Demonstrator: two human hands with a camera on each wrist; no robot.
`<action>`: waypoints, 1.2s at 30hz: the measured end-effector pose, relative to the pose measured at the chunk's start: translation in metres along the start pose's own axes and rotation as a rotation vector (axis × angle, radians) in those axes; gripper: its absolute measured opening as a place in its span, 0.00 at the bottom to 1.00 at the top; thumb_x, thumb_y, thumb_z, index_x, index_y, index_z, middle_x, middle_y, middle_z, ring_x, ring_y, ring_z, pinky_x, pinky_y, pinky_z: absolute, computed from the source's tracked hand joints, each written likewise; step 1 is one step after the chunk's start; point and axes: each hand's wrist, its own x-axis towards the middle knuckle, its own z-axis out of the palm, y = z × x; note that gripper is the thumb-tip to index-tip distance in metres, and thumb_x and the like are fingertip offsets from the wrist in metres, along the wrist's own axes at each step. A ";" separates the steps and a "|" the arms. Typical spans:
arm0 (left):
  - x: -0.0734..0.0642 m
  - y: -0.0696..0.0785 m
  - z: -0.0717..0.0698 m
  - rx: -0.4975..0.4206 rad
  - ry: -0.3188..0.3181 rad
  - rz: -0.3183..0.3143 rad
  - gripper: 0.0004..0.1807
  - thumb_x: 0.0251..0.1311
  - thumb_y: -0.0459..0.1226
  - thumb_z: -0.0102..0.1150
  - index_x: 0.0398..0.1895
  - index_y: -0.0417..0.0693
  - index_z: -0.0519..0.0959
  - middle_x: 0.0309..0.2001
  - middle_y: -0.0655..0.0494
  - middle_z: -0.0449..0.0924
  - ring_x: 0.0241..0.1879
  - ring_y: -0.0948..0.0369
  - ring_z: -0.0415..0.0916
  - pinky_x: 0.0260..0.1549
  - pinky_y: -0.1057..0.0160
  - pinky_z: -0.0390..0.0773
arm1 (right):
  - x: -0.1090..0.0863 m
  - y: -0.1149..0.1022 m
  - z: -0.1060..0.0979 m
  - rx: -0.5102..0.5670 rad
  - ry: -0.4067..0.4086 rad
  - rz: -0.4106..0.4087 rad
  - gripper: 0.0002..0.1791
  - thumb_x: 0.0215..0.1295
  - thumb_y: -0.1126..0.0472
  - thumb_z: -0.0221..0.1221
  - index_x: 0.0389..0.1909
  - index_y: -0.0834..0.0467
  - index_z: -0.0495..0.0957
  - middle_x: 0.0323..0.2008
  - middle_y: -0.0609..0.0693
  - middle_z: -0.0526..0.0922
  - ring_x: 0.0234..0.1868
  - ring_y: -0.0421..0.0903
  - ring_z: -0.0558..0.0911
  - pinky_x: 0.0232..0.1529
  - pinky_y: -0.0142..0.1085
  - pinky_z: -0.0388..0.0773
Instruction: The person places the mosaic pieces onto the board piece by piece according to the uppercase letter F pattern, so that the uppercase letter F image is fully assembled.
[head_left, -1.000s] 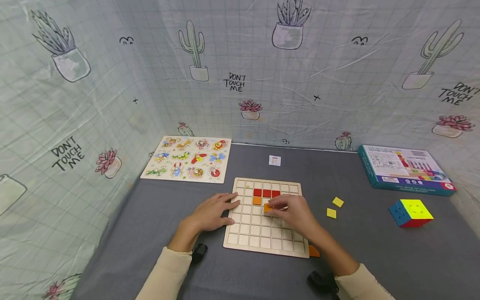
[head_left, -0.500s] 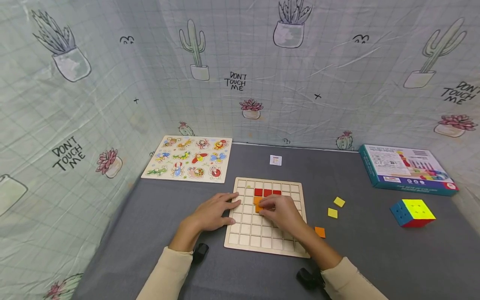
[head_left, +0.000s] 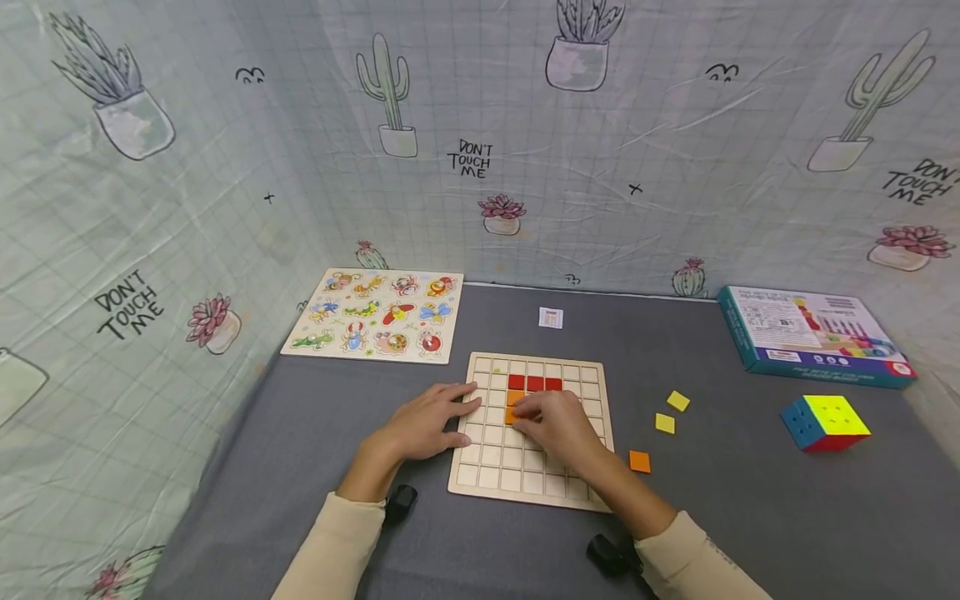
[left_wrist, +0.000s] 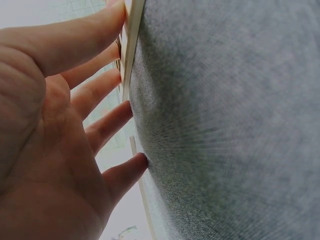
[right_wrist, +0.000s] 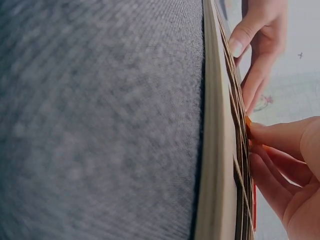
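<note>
A wooden grid board (head_left: pixel 577 377) lies on the grey cloth, and three red tiles (head_left: pixel 534 383) sit in its second row. One orange tile (head_left: pixel 514 397) lies just below them. My right hand (head_left: pixel 543 419) is over the board's middle, its fingertips pinching a second orange tile (head_left: pixel 511 414) down into the cell below the first. In the right wrist view that orange tile (right_wrist: pixel 248 121) shows at my fingertips (right_wrist: pixel 265 131), level with the board (right_wrist: pixel 215 150). My left hand (head_left: pixel 429 423) rests flat, its straight fingers on the board's left edge (left_wrist: pixel 131 45).
A loose orange tile (head_left: pixel 639 461) and two yellow tiles (head_left: pixel 678 401) lie right of the board. Further right are a colour cube (head_left: pixel 823 422) and a teal box (head_left: pixel 813 336). An animal peg puzzle (head_left: pixel 375 315) lies at the back left, with a small card (head_left: pixel 551 317) behind the board.
My right hand has slid left across the board with the orange tile, to the cell under the first orange one. Its arm uncovered the loose orange tile. The left hand stayed put.
</note>
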 end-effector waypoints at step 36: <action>-0.002 0.002 -0.004 -0.019 -0.011 -0.017 0.34 0.66 0.45 0.65 0.75 0.54 0.70 0.81 0.58 0.57 0.80 0.50 0.54 0.69 0.36 0.66 | 0.000 -0.003 0.001 -0.019 0.000 0.001 0.08 0.54 0.67 0.74 0.36 0.58 0.92 0.44 0.50 0.92 0.52 0.48 0.90 0.49 0.40 0.86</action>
